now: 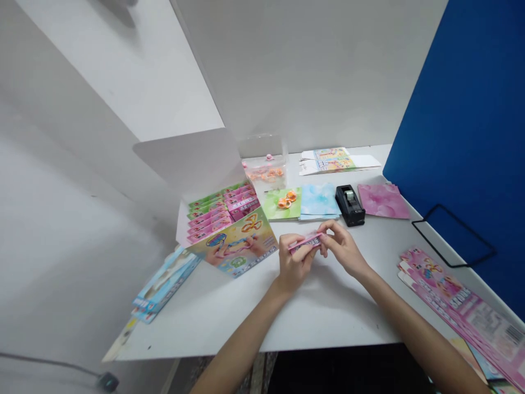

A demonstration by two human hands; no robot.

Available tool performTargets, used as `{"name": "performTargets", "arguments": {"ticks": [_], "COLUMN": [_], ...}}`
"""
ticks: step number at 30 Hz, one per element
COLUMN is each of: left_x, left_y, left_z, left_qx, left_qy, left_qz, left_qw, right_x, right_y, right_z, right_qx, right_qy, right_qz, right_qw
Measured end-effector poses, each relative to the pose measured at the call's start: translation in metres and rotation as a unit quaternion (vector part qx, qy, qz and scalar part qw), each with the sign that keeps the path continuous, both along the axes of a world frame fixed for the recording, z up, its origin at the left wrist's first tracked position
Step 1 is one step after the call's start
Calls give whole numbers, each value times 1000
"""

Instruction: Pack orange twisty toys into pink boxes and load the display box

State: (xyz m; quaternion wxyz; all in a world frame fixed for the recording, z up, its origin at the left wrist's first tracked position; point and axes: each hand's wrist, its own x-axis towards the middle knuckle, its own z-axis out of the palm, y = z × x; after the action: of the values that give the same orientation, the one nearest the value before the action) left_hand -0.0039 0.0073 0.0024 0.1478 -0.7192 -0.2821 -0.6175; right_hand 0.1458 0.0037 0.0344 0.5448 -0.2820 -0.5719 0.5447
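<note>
My left hand (pixel 293 257) and my right hand (pixel 342 249) together pinch a small pink printed packet (pixel 305 242) above the white table (pixel 328 323), holding it by its two ends. Just left of my hands stands an open display carton (pixel 233 246) filled with rows of pink and green packets. Beyond my fingertips lie a green paper square (pixel 275 203) with orange pieces on it, a pale blue paper square (pixel 320 201), and a black tape dispenser (pixel 350 206). Neither hand touches these.
A pink paper square (pixel 383 200) and flat printed sheets (pixel 338 161) lie towards the back, near a clear bag of orange pieces (pixel 264 174). Flat pink cartons (pixel 459 312) lie at the right, blue ones (pixel 166 282) at the left. A blue partition (pixel 459 109) stands right.
</note>
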Motion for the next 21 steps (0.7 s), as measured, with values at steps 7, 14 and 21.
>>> {"name": "performTargets", "arguments": {"ticks": [7, 14, 21], "left_x": [1, 0, 0], "left_y": [2, 3, 3], "left_z": [-5, -4, -4], "left_qx": [-32, -44, -45], "left_qy": [12, -5, -6], "left_qz": [1, -1, 5], "left_qw": [999, 999, 999], "right_x": [-2, -1, -2], "right_y": [4, 6, 6], "right_z": [-6, -8, -9], "right_qx": [4, -29, -23], "right_qy": [17, 47, 35], "right_qz": [-1, 18, 14], "right_qw": [1000, 998, 999]}}
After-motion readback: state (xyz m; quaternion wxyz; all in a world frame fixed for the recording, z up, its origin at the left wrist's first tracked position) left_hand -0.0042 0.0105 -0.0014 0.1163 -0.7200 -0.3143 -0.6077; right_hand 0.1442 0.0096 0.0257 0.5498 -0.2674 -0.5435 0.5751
